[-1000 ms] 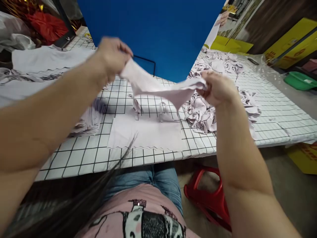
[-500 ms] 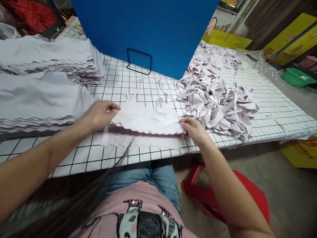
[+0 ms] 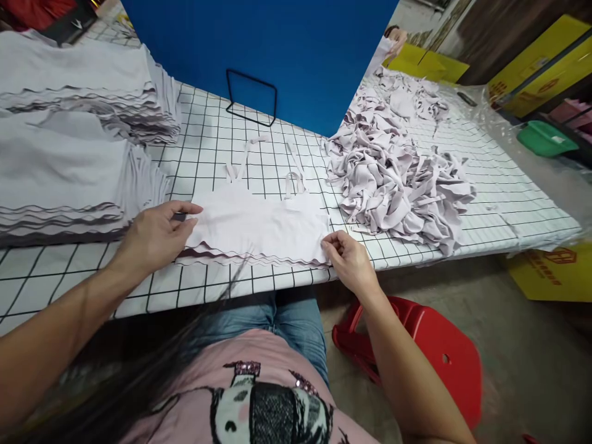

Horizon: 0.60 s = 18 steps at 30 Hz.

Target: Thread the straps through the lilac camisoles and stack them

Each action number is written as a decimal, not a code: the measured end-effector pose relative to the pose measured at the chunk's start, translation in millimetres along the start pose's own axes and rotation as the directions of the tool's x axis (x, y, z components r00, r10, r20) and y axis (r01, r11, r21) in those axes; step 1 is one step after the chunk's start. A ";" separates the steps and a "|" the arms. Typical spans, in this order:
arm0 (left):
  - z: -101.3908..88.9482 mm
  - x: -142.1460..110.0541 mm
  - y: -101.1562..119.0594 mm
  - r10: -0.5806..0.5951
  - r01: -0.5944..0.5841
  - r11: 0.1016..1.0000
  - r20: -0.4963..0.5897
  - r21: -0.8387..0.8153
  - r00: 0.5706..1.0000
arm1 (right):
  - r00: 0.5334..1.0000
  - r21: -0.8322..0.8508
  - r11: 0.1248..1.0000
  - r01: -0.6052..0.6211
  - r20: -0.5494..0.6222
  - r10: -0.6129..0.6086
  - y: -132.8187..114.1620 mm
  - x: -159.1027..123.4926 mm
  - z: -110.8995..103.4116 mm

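Observation:
A pale, near-white strappy crop top (image 3: 259, 225) with a wavy hem lies nearly flat on the grid-pattern cloth. Its thin straps (image 3: 296, 179) stretch away from me. My left hand (image 3: 160, 234) is closed at the left edge, thumb and fingers pinching the fabric. At the lower right corner, my right hand (image 3: 346, 256) pinches the hem side between thumb and fingertips. A second wavy edge shows just below the top one, so layers lie one over the other.
Folded stacks of the same pale fabric (image 3: 55, 166) stand at the left. A loose heap of pale pieces (image 3: 398, 179) lies at the right. Beyond are a blue panel (image 3: 268, 55) and a black wire stand (image 3: 252, 98). A red stool (image 3: 444, 357) is below; another person's hand (image 3: 395, 43) shows behind.
The upper layer has come down from being held raised and now lies over the lower one. Both hands have lowered towards me, still at its edges.

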<state>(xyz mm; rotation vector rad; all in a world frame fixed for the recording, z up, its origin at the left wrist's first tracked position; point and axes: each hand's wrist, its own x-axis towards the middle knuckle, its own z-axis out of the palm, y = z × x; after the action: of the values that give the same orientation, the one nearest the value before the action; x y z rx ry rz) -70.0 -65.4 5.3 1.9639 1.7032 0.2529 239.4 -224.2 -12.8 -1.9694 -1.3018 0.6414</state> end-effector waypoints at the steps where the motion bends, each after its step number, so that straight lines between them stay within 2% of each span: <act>1: 2.1 -2.7 -3.0 0.014 -0.014 1.000 -0.020 -0.004 1.000 | 1.000 -0.013 1.000 0.000 0.003 0.001 -1.0 -1.4 0.3; 4: 7.9 -8.7 -11.8 0.092 -0.091 0.996 -0.086 0.011 0.992 | 1.000 -0.079 0.997 0.005 0.015 -0.004 -2.3 -4.4 1.0; 7: 12.5 -9.4 -16.4 0.220 -0.211 0.974 -0.122 0.083 0.968 | 0.998 -0.213 0.976 0.044 -0.027 -0.051 -1.5 -6.8 3.2; 11: 15.9 -7.3 -14.5 0.311 -0.295 0.948 -0.158 0.116 0.937 | 0.971 -0.364 0.919 0.152 -0.117 -0.207 1.4 -12.9 8.3; 14: 16.0 -9.7 -13.2 0.334 -0.321 0.941 -0.137 0.109 0.932 | 0.929 -0.404 0.864 0.302 -0.078 -0.361 9.4 -17.9 13.5; 18: 12.9 -16.0 -16.9 0.397 -0.371 0.911 -0.140 0.182 0.907 | 0.902 -0.385 0.846 0.370 -0.068 -0.426 27.8 -16.9 19.5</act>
<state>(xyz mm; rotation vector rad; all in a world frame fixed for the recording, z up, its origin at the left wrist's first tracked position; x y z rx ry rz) -81.6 -83.0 -11.0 2.4524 1.4540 0.4603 235.5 -242.0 -46.1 -1.8872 -1.7630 0.0422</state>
